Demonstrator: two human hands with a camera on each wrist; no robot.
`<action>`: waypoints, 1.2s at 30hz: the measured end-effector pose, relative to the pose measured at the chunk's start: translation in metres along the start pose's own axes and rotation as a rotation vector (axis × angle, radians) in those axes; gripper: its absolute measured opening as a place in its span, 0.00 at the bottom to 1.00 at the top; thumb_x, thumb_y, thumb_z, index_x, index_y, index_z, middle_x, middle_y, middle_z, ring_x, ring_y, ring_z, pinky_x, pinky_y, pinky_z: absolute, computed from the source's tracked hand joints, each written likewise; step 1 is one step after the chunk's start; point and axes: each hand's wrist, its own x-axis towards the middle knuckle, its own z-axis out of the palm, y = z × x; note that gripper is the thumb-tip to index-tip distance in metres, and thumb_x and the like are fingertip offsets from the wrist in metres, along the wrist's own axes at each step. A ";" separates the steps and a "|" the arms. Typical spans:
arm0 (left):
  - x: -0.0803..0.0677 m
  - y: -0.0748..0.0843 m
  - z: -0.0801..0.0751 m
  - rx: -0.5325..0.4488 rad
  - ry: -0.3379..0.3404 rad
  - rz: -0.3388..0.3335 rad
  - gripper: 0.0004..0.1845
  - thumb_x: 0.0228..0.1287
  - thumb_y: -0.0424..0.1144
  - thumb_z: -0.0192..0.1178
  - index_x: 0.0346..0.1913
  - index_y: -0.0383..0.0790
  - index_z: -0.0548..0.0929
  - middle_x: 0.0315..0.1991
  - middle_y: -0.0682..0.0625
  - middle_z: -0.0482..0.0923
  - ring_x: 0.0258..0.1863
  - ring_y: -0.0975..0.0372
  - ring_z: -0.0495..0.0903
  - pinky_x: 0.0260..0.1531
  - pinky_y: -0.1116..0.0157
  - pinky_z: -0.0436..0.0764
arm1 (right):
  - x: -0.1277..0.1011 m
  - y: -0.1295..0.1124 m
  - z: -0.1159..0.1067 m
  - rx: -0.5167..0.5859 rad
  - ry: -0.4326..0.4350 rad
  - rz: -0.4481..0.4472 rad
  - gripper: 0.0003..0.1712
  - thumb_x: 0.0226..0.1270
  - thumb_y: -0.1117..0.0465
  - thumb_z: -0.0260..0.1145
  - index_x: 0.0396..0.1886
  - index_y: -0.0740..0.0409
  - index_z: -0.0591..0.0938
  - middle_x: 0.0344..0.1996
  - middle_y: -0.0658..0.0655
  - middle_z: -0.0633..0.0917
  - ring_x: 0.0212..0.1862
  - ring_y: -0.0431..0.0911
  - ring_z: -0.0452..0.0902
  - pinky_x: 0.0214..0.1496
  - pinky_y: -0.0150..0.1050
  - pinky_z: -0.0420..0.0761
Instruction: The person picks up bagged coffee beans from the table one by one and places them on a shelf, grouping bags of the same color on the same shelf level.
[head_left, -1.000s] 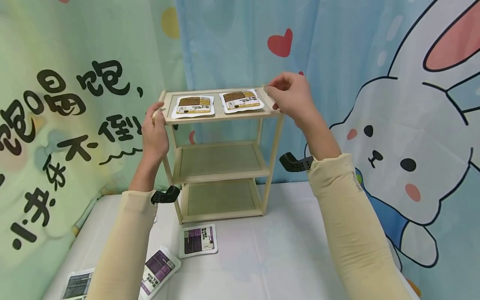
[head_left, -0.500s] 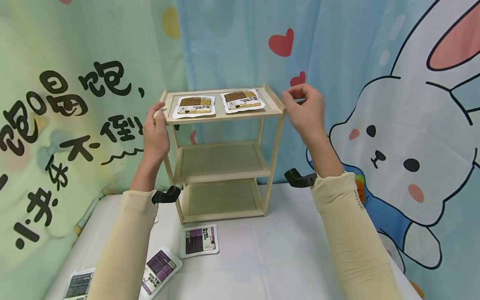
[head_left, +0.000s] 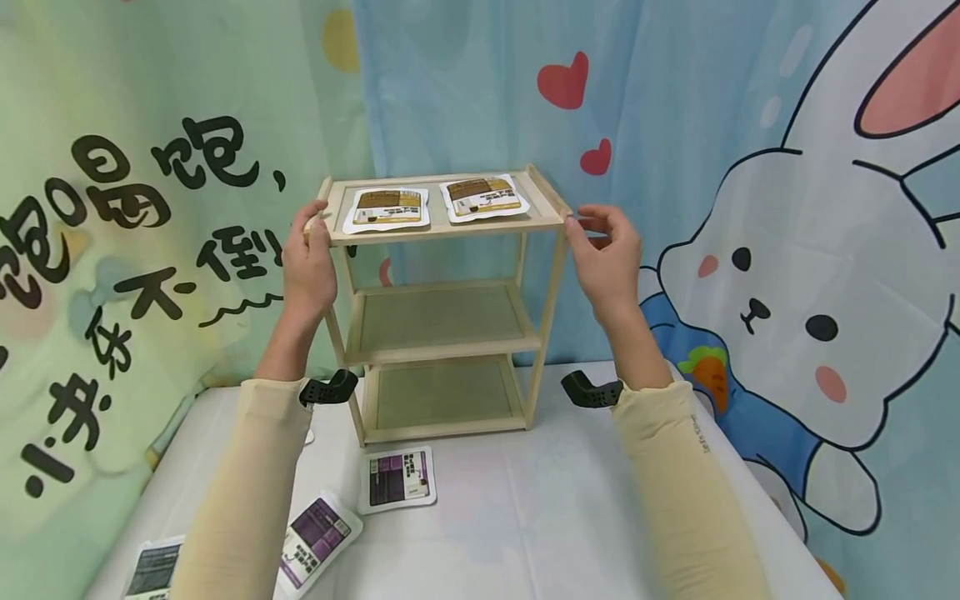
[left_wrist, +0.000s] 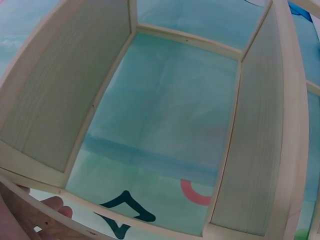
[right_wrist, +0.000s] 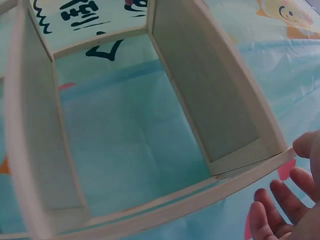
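A three-tier wooden shelf (head_left: 442,358) stands on the white-covered table. On its top tier lie two white pouches with brown and yellow labels, a left pouch (head_left: 387,210) and a right pouch (head_left: 484,197). My left hand (head_left: 310,262) grips the top tier's left edge; in the left wrist view its fingertips (left_wrist: 56,204) show beyond the rail. Beside the front right corner of the top is my right hand (head_left: 606,254). Its thumb (right_wrist: 304,144) is at that corner, while the other fingers are loosely bent and apart from the wood in the right wrist view.
In front of the shelf lie a purple-labelled pouch (head_left: 397,480) and a second purple-labelled pouch (head_left: 318,542). A dark-labelled pouch (head_left: 152,568) is partly hidden by my left sleeve. A printed curtain (head_left: 465,92) hangs close behind the shelf.
My right hand has come away from the top's right end, moved out and then down to the front right corner. The left hand keeps its grip; the pouches lie as before.
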 end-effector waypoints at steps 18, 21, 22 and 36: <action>0.001 -0.001 -0.001 0.005 -0.011 0.014 0.25 0.76 0.44 0.36 0.68 0.38 0.69 0.59 0.37 0.71 0.41 0.56 0.67 0.37 0.64 0.62 | -0.072 0.065 0.004 0.103 -0.003 0.181 0.16 0.70 0.62 0.63 0.50 0.69 0.78 0.39 0.53 0.77 0.33 0.40 0.73 0.33 0.29 0.73; 0.001 -0.001 0.000 0.004 -0.014 0.009 0.25 0.76 0.44 0.36 0.68 0.39 0.69 0.60 0.38 0.70 0.44 0.56 0.67 0.38 0.64 0.62 | -0.074 0.060 0.006 0.098 0.000 0.184 0.16 0.70 0.63 0.62 0.50 0.71 0.77 0.40 0.53 0.77 0.35 0.39 0.72 0.36 0.30 0.72; 0.002 -0.001 0.000 0.002 -0.015 0.008 0.25 0.76 0.44 0.36 0.68 0.39 0.68 0.61 0.38 0.70 0.45 0.57 0.68 0.38 0.64 0.62 | -0.074 0.057 0.007 0.098 0.005 0.174 0.16 0.71 0.63 0.62 0.50 0.72 0.77 0.40 0.54 0.77 0.36 0.39 0.72 0.38 0.31 0.71; 0.001 0.000 0.000 0.001 -0.021 -0.015 0.25 0.76 0.46 0.35 0.68 0.41 0.68 0.63 0.39 0.68 0.49 0.56 0.67 0.44 0.62 0.63 | -0.032 0.018 0.023 0.128 -0.070 -0.072 0.25 0.76 0.63 0.51 0.67 0.71 0.65 0.60 0.70 0.71 0.60 0.59 0.66 0.59 0.45 0.67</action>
